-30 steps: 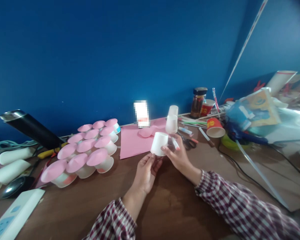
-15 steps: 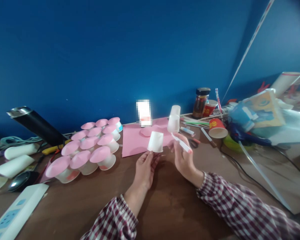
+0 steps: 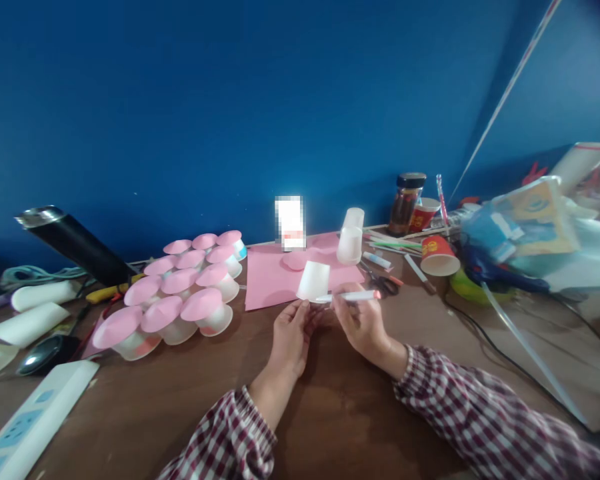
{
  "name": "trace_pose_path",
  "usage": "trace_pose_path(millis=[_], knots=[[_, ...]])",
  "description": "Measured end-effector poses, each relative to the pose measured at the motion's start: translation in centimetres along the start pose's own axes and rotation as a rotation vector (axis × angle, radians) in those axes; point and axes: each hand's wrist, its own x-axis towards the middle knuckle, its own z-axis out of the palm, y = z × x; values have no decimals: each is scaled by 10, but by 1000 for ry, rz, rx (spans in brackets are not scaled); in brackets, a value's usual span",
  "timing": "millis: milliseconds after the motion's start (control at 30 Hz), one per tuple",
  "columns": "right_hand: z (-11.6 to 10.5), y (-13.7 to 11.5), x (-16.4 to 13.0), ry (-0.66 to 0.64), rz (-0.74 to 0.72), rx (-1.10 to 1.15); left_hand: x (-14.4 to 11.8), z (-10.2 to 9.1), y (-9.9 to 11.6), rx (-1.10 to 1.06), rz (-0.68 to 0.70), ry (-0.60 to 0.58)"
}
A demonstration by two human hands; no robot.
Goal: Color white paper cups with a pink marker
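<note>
My left hand [image 3: 291, 337] holds a small white paper cup [image 3: 313, 281] upside down by its rim, over the brown table. My right hand [image 3: 361, 321] grips a white marker with a red end [image 3: 349, 297], lying level with its tip against the cup's side. Behind the cup lies a pink paper sheet [image 3: 275, 280] with pink paper circles on it. Left of it stands a cluster of several upturned white cups topped with pink discs [image 3: 180, 293].
Stacked translucent cups [image 3: 351, 240], scissors [image 3: 384, 283], a red paper cup on its side [image 3: 437, 256], a jar [image 3: 407, 195], pens and bags crowd the back right. A black cylinder [image 3: 70, 243], white rolls, a spoon and a power strip [image 3: 30, 423] lie at left. Cables cross the right.
My right hand let go of the cup, swung the marker from upright to level, and brought its tip to the cup's side. The left hand kept the cup, shifting slightly.
</note>
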Motion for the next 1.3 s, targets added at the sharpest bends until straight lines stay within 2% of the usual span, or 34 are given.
trace_pose_path(millis=[800,1300], knots=[[2,3,-5,-25,60,59,-1,1,1,-51,-14,30],[3,4,-5,-29,93,89,0,-1,-2,-16,1,7]])
